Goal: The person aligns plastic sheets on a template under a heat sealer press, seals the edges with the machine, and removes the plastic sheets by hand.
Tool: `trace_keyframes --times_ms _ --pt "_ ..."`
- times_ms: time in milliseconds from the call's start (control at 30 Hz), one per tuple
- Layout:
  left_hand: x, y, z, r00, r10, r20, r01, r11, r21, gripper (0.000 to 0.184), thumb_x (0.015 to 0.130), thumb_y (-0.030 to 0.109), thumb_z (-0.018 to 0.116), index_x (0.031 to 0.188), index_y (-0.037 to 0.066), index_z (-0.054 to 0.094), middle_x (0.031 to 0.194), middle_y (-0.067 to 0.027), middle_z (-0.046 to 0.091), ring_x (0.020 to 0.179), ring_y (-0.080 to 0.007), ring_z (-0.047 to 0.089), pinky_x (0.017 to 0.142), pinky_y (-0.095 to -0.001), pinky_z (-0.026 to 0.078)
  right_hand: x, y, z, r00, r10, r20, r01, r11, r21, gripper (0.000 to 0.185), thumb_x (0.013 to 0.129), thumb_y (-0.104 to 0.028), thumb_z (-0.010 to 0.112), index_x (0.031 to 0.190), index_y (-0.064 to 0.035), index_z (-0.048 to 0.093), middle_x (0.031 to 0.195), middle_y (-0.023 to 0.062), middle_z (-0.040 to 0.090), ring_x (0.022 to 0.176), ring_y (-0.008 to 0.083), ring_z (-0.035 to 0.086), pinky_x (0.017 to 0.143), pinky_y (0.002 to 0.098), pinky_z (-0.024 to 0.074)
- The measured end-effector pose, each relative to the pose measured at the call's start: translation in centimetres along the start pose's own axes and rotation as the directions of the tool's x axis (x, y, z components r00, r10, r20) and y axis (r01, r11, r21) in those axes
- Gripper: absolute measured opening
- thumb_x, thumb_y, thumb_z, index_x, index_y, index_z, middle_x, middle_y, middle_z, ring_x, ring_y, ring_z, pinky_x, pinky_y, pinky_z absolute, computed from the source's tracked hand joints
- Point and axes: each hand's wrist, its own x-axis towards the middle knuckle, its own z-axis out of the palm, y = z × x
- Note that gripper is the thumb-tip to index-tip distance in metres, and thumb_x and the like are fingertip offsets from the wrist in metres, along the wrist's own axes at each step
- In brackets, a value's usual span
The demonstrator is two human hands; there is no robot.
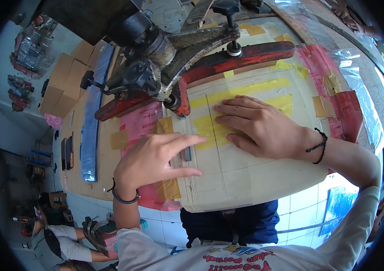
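Note:
A cream board [264,180] with pencil lines and strips of yellow tape [255,90] lies in front of me. My right hand [257,126] rests palm down on the yellow tape, its fingers pointing left, with nothing visible in it. To its left, my left hand [160,158] is over the board's left part, thumb and forefinger spread apart. Between that thumb and forefinger lies a small dark bar [188,154] at the board's left side; the fingers do not close on it. Brown tape [168,189] shows beside the left hand.
A metal machine head [155,49] with black knobs and a red angled frame [241,58] stands just beyond my hands. Pink film lies on both sides. Cardboard boxes [67,83] and a blue plastic-wrapped strip [94,135] are left. Other people show at lower left and upper right.

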Motion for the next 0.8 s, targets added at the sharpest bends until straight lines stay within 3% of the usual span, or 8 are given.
trace_keyframes --times_ms 67,167,267,467,567,800 --pt "0.2 -0.2 0.8 0.996 0.088 0.016 -0.09 0.99 0.108 0.061 0.084 0.05 0.081 0.125 0.008 0.066 0.087 -0.0115 0.07 0.071 -0.0297 0.068 0.067 -0.0397 0.055 -0.1 0.0 0.1 1.0 0.0 -0.008 0.0 1.0 -0.004 0.034 0.091 -0.016 0.069 0.12 0.0013 0.068 0.136 0.0165 0.065 0.13 0.0334 0.057 0.113 0.0433 0.0458" --pt "0.5 -0.8 2.0 0.989 0.132 -0.071 -0.124 0.987 0.106 0.068 0.076 0.049 0.087 0.128 0.01 0.069 0.083 -0.0109 0.07 0.068 -0.0313 0.065 0.066 -0.0393 0.054 -0.1 0.0 0.2 1.0 0.0 -0.009 0.0 1.0 -0.003 0.033 0.09 -0.015 0.069 0.119 0.0016 0.068 0.135 0.0165 0.065 0.13 0.0335 0.057 0.113 0.0431 0.0459" --pt "0.6 -0.5 2.2 0.989 0.103 -0.107 -0.09 0.988 0.124 0.075 0.075 0.053 0.087 0.133 0.009 0.067 0.083 -0.0124 0.07 0.067 -0.0299 0.066 0.067 -0.0392 0.054 -0.1 0.1 -0.1 1.0 -0.015 -0.005 0.015 1.0 -0.012 0.034 0.088 -0.015 0.07 0.117 0.0021 0.069 0.135 0.0171 0.065 0.13 0.0338 0.058 0.113 0.0428 0.046" --pt "0.6 -0.2 2.3 0.993 -0.08 -0.086 0.091 0.987 0.136 0.092 0.072 0.058 0.088 0.142 0.005 0.061 0.06 -0.0084 0.054 0.053 -0.0248 0.059 0.058 -0.0371 0.049 -0.3 0.5 0.4 0.998 -0.034 -0.046 0.034 0.999 -0.006 0.034 0.087 -0.014 0.07 0.115 0.0041 0.069 0.132 0.0196 0.065 0.128 0.0358 0.059 0.113 0.0431 0.0465" --pt "1.0 0.7 1.6 0.983 -0.181 -0.024 0.181 0.948 0.261 0.091 0.081 0.063 0.079 0.145 0.002 0.057 0.054 -0.0094 0.061 0.051 -0.0296 0.066 0.058 -0.0401 0.053 -0.4 0.8 0.8 0.997 -0.048 -0.067 0.048 0.999 -0.002 0.034 0.087 -0.014 0.07 0.115 0.0047 0.07 0.131 0.0204 0.066 0.128 0.0368 0.06 0.112 0.0437 0.0469" --pt "1.1 0.5 1.9 0.977 -0.211 -0.043 0.215 0.953 0.215 0.093 0.079 0.062 0.082 0.146 0.001 0.057 0.054 -0.0102 0.059 0.048 -0.0277 0.063 0.054 -0.0387 0.051 -0.6 1.0 1.4 0.994 -0.041 -0.099 0.042 0.999 0.006 0.034 0.088 -0.018 0.07 0.114 0.005 0.071 0.132 0.0216 0.067 0.127 0.0359 0.061 0.112 0.043 0.047"
